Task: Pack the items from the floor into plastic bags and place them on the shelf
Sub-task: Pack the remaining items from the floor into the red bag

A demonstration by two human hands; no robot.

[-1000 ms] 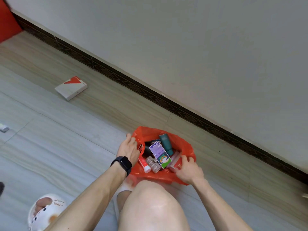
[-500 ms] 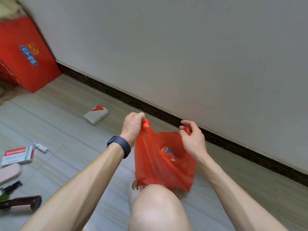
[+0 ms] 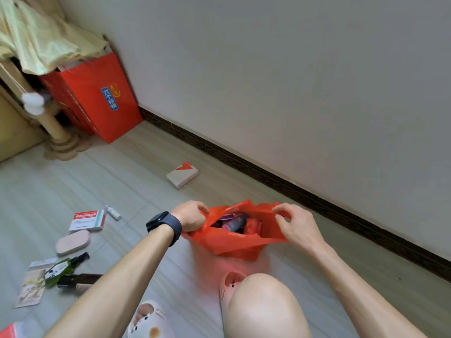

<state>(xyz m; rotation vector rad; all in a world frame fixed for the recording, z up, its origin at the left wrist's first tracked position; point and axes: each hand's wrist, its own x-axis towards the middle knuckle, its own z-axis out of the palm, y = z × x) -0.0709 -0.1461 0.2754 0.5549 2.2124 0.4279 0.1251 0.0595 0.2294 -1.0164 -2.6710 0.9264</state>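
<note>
A smooth, pale tiled floor [image 3: 122,181] is seen throughout. A glossy red rectangular carton [image 3: 97,98] is set at the far left. A thin, crinkled red plastic bag [image 3: 234,245] is held open at the centre, its left rim gripped by the curled left hand [image 3: 191,217] and its right rim pinched by the right hand [image 3: 299,226]. A flat white box [image 3: 182,174] is seen beyond it. A rounded pink case [image 3: 72,242] and a green glass bottle [image 3: 64,267] are seen near left.
</note>
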